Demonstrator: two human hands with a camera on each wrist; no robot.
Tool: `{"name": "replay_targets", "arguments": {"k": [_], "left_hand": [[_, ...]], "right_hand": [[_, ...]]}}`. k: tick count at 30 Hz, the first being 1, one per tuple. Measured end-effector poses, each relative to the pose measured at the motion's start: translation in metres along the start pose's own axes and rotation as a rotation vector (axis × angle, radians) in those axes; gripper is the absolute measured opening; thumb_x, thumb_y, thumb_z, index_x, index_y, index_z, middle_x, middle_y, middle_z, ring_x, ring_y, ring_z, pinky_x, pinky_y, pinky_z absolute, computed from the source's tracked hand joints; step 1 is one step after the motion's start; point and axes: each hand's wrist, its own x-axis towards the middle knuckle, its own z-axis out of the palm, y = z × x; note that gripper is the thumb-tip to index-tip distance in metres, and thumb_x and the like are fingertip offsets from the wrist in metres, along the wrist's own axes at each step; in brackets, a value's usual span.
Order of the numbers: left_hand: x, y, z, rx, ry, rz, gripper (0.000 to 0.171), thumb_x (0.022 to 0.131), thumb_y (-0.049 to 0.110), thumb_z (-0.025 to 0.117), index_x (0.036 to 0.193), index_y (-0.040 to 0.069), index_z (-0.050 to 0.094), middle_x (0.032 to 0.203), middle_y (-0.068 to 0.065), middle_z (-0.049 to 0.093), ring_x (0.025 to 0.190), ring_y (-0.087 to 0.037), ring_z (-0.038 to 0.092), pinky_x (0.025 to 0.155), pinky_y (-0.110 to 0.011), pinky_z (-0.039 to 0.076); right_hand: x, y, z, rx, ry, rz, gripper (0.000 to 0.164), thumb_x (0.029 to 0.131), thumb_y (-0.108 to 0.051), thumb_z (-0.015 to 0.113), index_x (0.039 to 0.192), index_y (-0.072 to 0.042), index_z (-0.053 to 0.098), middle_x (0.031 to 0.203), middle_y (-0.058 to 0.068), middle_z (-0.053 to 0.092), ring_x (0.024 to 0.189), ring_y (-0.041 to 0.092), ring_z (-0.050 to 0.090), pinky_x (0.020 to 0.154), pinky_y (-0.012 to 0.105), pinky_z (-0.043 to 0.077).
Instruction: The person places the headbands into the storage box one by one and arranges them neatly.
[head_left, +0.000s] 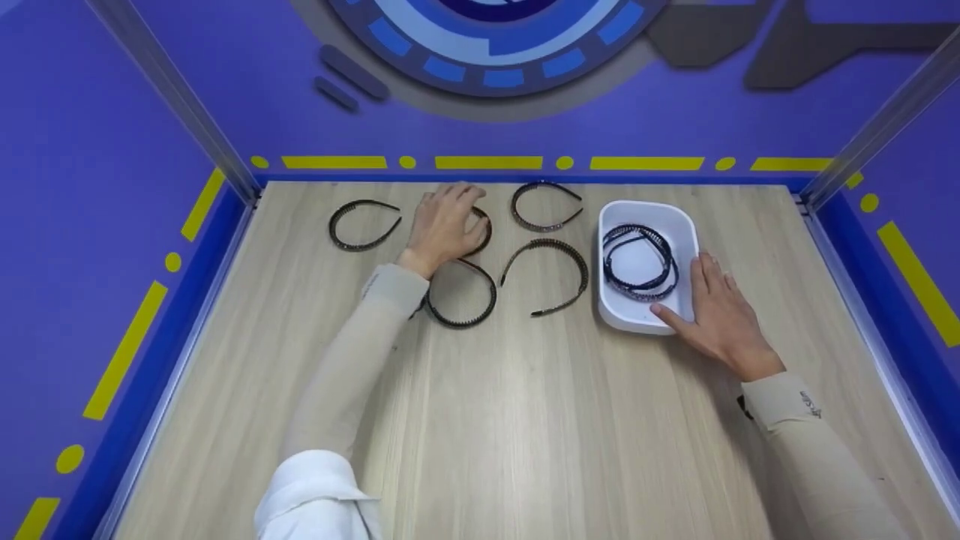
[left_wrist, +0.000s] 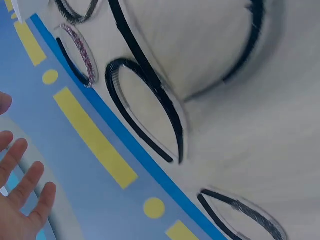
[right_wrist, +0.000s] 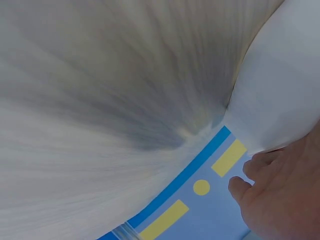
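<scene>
My left hand [head_left: 444, 225] hovers over a dark headband [head_left: 486, 234], hiding part of it. In the left wrist view its fingers [left_wrist: 34, 182] are spread apart, with nothing between them. Another black headband [head_left: 491, 300] lies just nearer, partly under the wrist, and overlaps the first in the left wrist view. On the right, my right hand [head_left: 724, 319] holds a white box [head_left: 634, 324] at its side, thumb over the rim and fingers along the outer wall. Several dark headbands [head_left: 660, 283] lie stacked inside the box.
One headband [head_left: 331, 229] lies at the far left. Right of the left hand are a glittery headband [head_left: 538, 226] near the back edge and a toothed headband [head_left: 581, 266] close to the box. Blue-purple panels [head_left: 480, 139] wall in the wooden table [head_left: 517, 420] at the back and sides.
</scene>
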Motion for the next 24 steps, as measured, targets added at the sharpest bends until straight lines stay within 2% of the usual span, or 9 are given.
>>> {"name": "replay_targets", "arguments": {"k": [4, 9, 14, 20, 24], "left_hand": [[-0.006, -0.019, -0.008, -0.029, 0.036, -0.074, 0.045, 0.101, 0.034, 0.067, 0.139, 0.01, 0.066, 0.137, -0.012, 0.069, 0.125, -0.037, 0.065, 0.097, -0.056, 0.057], [-0.015, -0.045, -0.018, -0.075, 0.073, -0.176, 0.048, 0.1, 0.036, 0.068, 0.139, 0.008, 0.065, 0.139, -0.014, 0.068, 0.122, -0.039, 0.064, 0.098, -0.055, 0.055], [-0.021, -0.072, -0.029, -0.069, 0.097, -0.267, 0.05, 0.101, 0.036, 0.067, 0.141, 0.006, 0.064, 0.142, -0.017, 0.066, 0.126, -0.042, 0.062, 0.1, -0.059, 0.054], [-0.026, -0.102, -0.039, -0.062, 0.153, -0.34, 0.049, 0.103, 0.035, 0.065, 0.14, 0.003, 0.065, 0.141, -0.02, 0.066, 0.126, -0.046, 0.062, 0.103, -0.06, 0.053], [-0.031, -0.118, -0.043, -0.097, 0.149, -0.444, 0.051, 0.102, 0.035, 0.065, 0.141, 0.002, 0.063, 0.143, -0.02, 0.064, 0.128, -0.046, 0.061, 0.101, -0.062, 0.053]], "right_hand": [[0.0, 0.001, 0.0, 0.004, 0.008, -0.011, 0.116, 0.097, -0.069, 0.06, 0.167, 0.009, 0.01, 0.175, 0.031, 0.01, 0.162, 0.051, 0.014, 0.131, 0.065, 0.016], [0.0, 0.001, 0.0, 0.006, 0.004, -0.024, 0.115, 0.098, -0.067, 0.061, 0.166, 0.01, 0.01, 0.175, 0.033, 0.01, 0.161, 0.053, 0.015, 0.13, 0.067, 0.016], [0.001, 0.002, -0.001, 0.001, 0.005, -0.024, 0.115, 0.098, -0.068, 0.06, 0.166, 0.01, 0.01, 0.174, 0.034, 0.01, 0.161, 0.052, 0.014, 0.13, 0.067, 0.017], [0.0, 0.002, 0.0, 0.004, 0.015, -0.019, 0.115, 0.098, -0.068, 0.061, 0.166, 0.01, 0.011, 0.175, 0.033, 0.01, 0.162, 0.052, 0.015, 0.13, 0.066, 0.018], [0.0, 0.002, 0.0, 0.004, 0.016, -0.022, 0.114, 0.098, -0.068, 0.06, 0.167, 0.009, 0.011, 0.175, 0.032, 0.011, 0.161, 0.052, 0.015, 0.13, 0.065, 0.018]]}}
